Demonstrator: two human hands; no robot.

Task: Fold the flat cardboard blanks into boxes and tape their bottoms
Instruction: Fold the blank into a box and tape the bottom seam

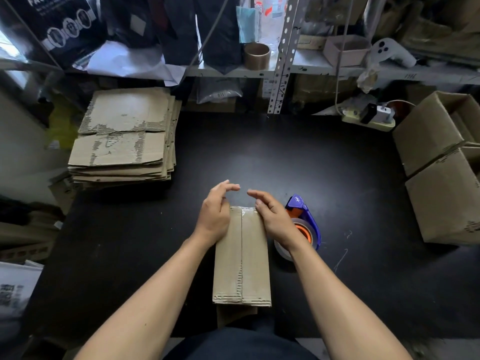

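Box (242, 255) between hands: left hand (214, 214), right hand (272, 216) flank far end, fingers loosely spread.

The box (242, 255) is matt brown corrugated cardboard, its near edge ragged with exposed fluting; glossy clear tape covers the seam at its far end. The blanks (124, 136) are the same cardboard (top sheet torn, facing peeled to the flutes). The table (298, 165) is matt black, lightly scratched. The dispenser (304, 219) is smooth blue and orange plastic.
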